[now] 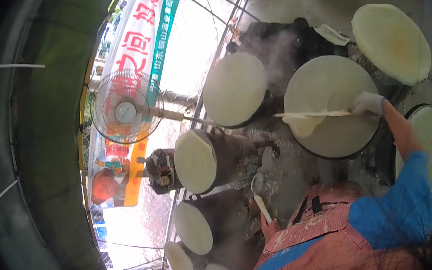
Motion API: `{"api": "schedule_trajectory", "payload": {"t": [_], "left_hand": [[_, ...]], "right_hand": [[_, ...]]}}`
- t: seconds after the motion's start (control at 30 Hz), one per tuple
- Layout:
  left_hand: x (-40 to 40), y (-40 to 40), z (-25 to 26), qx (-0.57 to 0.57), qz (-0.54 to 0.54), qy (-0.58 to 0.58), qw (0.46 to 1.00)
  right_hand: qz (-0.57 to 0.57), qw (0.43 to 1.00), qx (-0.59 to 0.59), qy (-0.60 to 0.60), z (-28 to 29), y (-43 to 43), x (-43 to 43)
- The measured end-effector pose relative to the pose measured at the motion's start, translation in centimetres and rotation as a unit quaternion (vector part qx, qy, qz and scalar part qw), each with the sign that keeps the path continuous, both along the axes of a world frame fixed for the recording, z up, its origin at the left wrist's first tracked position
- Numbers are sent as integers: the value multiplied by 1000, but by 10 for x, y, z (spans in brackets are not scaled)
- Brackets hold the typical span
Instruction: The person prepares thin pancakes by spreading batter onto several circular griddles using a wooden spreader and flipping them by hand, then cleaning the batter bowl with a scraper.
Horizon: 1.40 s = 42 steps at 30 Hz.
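My right hand [366, 104], in a whitish glove, grips one end of a long thin spreader [314, 114]. The spreader lies across a large round griddle [328, 80]. A pale pool of batter [304, 126] sits against it on the griddle's left part, and a thin pale layer seems to coat much of the surface. Low and to the left, near my apron [316, 224], my left hand [269, 227] holds a ladle [258, 186] by its light handle. The ladle's bowl points away from me, off the griddle.
Several more round griddles carry pale sheets, among them one beyond [234, 89], one on a drum stove [195, 162] and one at right [428, 149]. A large round flatbread [391, 43] lies at upper right. A fan [125, 111] stands before banners bearing writing. Steam drifts about.
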State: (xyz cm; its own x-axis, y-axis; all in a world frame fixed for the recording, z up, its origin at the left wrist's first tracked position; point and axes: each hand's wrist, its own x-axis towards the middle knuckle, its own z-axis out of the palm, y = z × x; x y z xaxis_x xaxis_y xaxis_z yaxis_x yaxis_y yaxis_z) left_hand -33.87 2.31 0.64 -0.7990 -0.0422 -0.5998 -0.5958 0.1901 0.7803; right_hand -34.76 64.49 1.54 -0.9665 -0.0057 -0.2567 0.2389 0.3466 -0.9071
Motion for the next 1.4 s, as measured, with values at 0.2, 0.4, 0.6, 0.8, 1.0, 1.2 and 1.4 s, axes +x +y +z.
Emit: {"api": "schedule_trajectory", "payload": {"t": [0.2, 0.4, 0.6, 0.8, 1.0, 1.2, 1.4], "left_hand": [[8, 1, 7, 36, 35, -46, 998], [8, -40, -9, 28, 9, -46, 998], [-20, -69, 3, 33, -67, -35, 997], [-59, -111, 8, 53, -127, -105, 985], [-88, -130, 28, 191, -151, -123, 962], [-70, -166, 63, 283, -161, -158, 932], [-71, -165, 46, 611, -159, -403, 663]], "right_hand": [[32, 996, -75, -28, -16, 40, 73], [-64, 997, -5, -37, 29, -12, -27], [110, 829, 287, -468, 29, -25, 172], [-531, 833, -129, -87, 30, -243, 321], [-576, 807, 16, 124, -36, -410, 108], [-484, 756, 416, -149, 4, -407, 153], [-550, 791, 266, 3, -12, -413, 79]]}}
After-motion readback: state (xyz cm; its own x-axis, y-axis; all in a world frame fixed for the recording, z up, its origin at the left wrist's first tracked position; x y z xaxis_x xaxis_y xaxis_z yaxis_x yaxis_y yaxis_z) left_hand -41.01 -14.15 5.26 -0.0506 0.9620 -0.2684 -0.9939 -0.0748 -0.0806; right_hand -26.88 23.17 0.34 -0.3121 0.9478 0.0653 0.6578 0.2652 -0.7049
